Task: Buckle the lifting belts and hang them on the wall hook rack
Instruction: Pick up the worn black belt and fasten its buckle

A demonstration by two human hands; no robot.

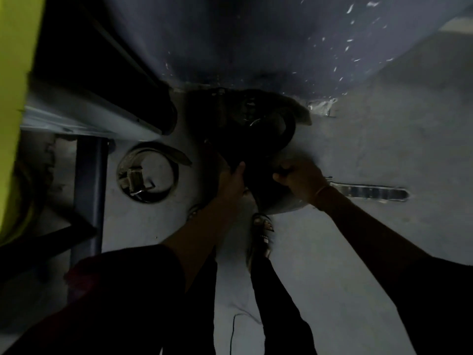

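A dark lifting belt [258, 139] lies in a heap on the grey floor against the base of the blue wall. My left hand [231, 180] grips its near left edge, and my right hand [299, 180] is closed on its near right edge. Both arms reach down and forward from dark sleeves. A second belt [148, 172], looped into a ring with a metal buckle inside it, rests on the floor to the left, apart from both hands. The scene is dim and the heap's buckle is hard to make out. No hook rack is visible.
A flat metal bar [368, 192] lies on the floor right of my right hand. My sandalled foot [262, 231] stands just below the heap. A dark blue equipment frame [89, 185] and a yellow-green panel [12, 119] fill the left side.
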